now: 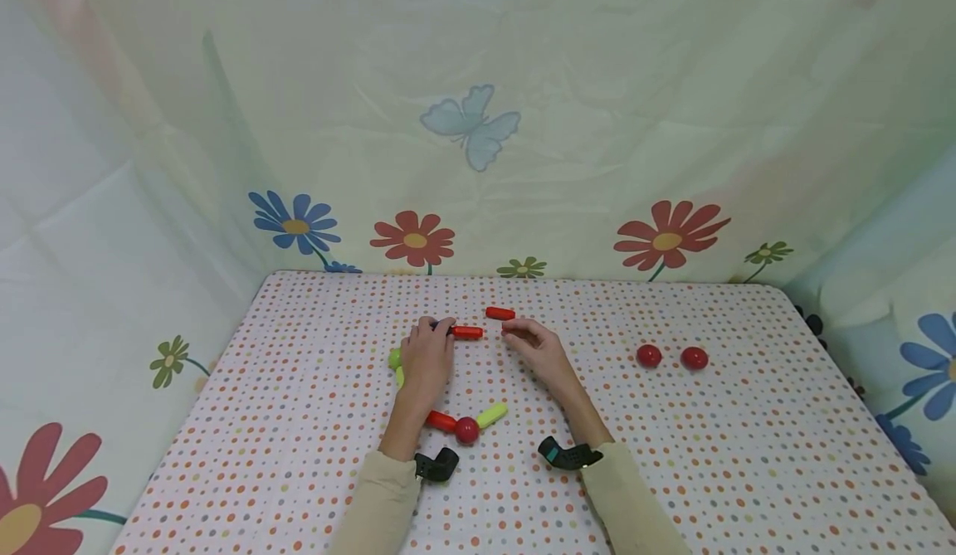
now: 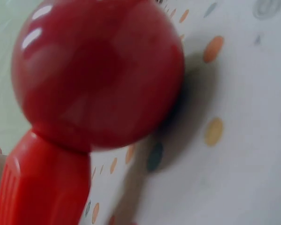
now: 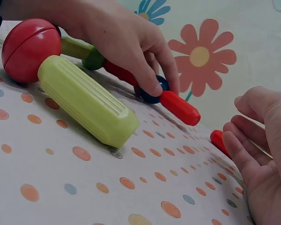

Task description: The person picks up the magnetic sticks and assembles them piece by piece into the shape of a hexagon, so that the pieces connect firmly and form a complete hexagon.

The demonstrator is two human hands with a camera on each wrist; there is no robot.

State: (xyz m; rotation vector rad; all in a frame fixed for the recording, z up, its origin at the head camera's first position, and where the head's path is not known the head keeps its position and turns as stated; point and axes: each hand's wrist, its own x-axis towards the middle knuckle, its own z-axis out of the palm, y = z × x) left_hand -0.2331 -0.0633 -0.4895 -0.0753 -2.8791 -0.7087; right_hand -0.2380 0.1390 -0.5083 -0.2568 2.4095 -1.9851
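Note:
With thumb and fingers, my left hand [image 1: 427, 360] grips a dark blue ball [image 3: 150, 97], seen best in the right wrist view. A short red rod [image 1: 468, 333] juts from that ball toward the right. The ball belongs to a linked chain with a green ball [image 1: 394, 359], a red rod [image 1: 441, 421], a red ball [image 1: 466, 430] and a yellow-green rod [image 1: 492, 416]; my left hand and forearm cover part of it. My right hand [image 1: 541, 354] hovers right of the red rod's free end, fingers loosely bent, holding nothing. Just beyond its fingertips lies a loose red rod [image 1: 500, 314].
Two red balls [image 1: 649, 356] sit apart on the right side of the dotted tablecloth [image 1: 747, 455]. A flowered curtain [image 1: 568, 165] hangs behind the table and along both sides. Some dark objects [image 1: 814, 323] show past the table's right edge.

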